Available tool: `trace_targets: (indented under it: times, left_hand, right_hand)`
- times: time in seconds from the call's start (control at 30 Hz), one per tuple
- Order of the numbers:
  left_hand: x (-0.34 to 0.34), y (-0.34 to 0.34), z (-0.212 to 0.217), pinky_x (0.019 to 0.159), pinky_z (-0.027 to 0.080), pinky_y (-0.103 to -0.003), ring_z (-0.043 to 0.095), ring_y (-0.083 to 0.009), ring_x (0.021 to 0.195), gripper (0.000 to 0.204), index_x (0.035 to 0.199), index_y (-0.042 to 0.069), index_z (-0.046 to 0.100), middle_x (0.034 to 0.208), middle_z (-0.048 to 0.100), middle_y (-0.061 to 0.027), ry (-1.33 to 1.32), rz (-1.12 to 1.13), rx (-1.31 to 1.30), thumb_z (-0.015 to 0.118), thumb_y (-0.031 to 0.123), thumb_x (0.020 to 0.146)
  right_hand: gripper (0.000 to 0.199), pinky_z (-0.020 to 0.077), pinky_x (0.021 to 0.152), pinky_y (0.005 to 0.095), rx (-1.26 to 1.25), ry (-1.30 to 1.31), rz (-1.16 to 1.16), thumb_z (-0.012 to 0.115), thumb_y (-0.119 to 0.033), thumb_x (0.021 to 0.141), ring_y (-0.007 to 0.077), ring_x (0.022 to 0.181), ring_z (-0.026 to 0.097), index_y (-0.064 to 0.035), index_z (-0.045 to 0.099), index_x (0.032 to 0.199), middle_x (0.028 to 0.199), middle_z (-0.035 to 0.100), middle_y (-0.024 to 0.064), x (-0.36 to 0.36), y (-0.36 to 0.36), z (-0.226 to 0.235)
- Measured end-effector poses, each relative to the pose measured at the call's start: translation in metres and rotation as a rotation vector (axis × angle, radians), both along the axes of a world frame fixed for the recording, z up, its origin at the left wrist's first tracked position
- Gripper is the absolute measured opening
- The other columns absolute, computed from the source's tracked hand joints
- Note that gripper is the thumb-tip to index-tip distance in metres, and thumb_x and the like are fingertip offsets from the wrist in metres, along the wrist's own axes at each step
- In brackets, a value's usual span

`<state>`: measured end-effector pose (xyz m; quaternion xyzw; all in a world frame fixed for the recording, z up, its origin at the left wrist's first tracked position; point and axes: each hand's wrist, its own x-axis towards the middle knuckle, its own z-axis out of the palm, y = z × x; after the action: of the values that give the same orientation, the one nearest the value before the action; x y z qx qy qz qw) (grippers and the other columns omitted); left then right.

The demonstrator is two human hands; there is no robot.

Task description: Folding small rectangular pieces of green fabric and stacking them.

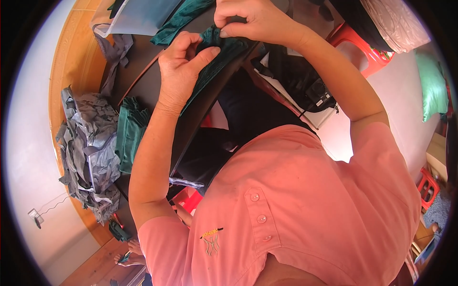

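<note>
A strip of dark green velvety fabric [213, 71] runs along the edge of the dark table, its upper end gathered between my two hands. My left hand [183, 64] pinches one side of that end, thumb and forefinger close together. On its other side, my right hand [245, 20] grips the cloth between thumb and curled fingers. Another green velvet piece [179, 24] lies just beyond my left hand. A folded stack of green velvet [131, 136] rests beside my left forearm.
A heap of crumpled grey fabric [93, 138] sits at the left. A translucent plastic bag [138, 16] stands at the far left. Right of the table are a black bag [305, 81] and a red plastic stool [360, 50]. Another person's hands [131, 255] show at lower left.
</note>
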<state>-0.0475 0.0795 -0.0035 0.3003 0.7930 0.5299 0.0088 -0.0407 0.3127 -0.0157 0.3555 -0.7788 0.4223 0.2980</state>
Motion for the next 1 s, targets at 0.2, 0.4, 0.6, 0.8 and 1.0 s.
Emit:
trace_targets:
  times: [0.2, 0.4, 0.6, 0.8, 1.0]
  left_hand:
    - [-0.002, -0.005, -0.002, 0.065, 0.041, -0.021, 0.044, -0.0067, 0.071, 0.027, 0.092, -0.003, 0.065, 0.079, 0.050, 0.0031, -0.016, 0.020, -0.034, 0.086, 0.006, 0.078]
    - [-0.003, -0.001, -0.004, 0.065, 0.041, -0.022, 0.044, -0.0067, 0.071, 0.029, 0.092, -0.003, 0.065, 0.079, 0.050, 0.0034, 0.018, -0.021, 0.014, 0.088, 0.005, 0.077]
    - [-0.002, 0.001, -0.001, 0.063, 0.041, -0.022, 0.043, -0.0076, 0.069, 0.032, 0.092, -0.002, 0.065, 0.077, 0.050, 0.0035, 0.067, 0.044, -0.104, 0.090, 0.009, 0.075]
    - [-0.006, -0.004, -0.005, 0.062, 0.040, -0.023, 0.042, -0.0073, 0.068, 0.030, 0.092, -0.001, 0.065, 0.074, 0.049, 0.0038, 0.063, 0.030, -0.083, 0.089, 0.011, 0.077]
    - [-0.005, -0.001, -0.004, 0.063, 0.040, -0.022, 0.042, -0.0064, 0.070, 0.030, 0.093, -0.001, 0.066, 0.075, 0.049, 0.0046, 0.009, 0.012, -0.039, 0.089, 0.009, 0.077]
  right_hand:
    - [0.016, 0.0462, 0.068, 0.0413, -0.065, -0.166, 0.167, 0.077, -0.009, 0.075, 0.0311, 0.076, 0.062, -0.0037, 0.063, 0.079, 0.080, 0.060, 0.0102, 0.007, 0.016, 0.004]
    - [0.016, 0.0460, 0.068, 0.0404, 0.007, -0.044, 0.097, 0.078, -0.012, 0.075, 0.0305, 0.074, 0.061, -0.0060, 0.064, 0.078, 0.079, 0.060, 0.0090, 0.004, 0.011, 0.003]
    - [0.016, 0.0454, 0.068, 0.0401, 0.009, 0.008, 0.015, 0.079, -0.012, 0.075, 0.0309, 0.076, 0.062, -0.0065, 0.064, 0.078, 0.079, 0.060, 0.0095, -0.004, 0.004, -0.005]
    - [0.019, 0.0448, 0.070, 0.0395, -0.080, -0.206, 0.218, 0.080, -0.012, 0.071, 0.0306, 0.078, 0.062, -0.0060, 0.063, 0.080, 0.081, 0.060, 0.0098, 0.017, 0.019, 0.006]
    - [0.018, 0.0435, 0.075, 0.0403, 0.042, -0.063, 0.104, 0.078, -0.014, 0.073, 0.0291, 0.084, 0.061, -0.0079, 0.064, 0.082, 0.084, 0.060, 0.0072, 0.019, 0.016, 0.000]
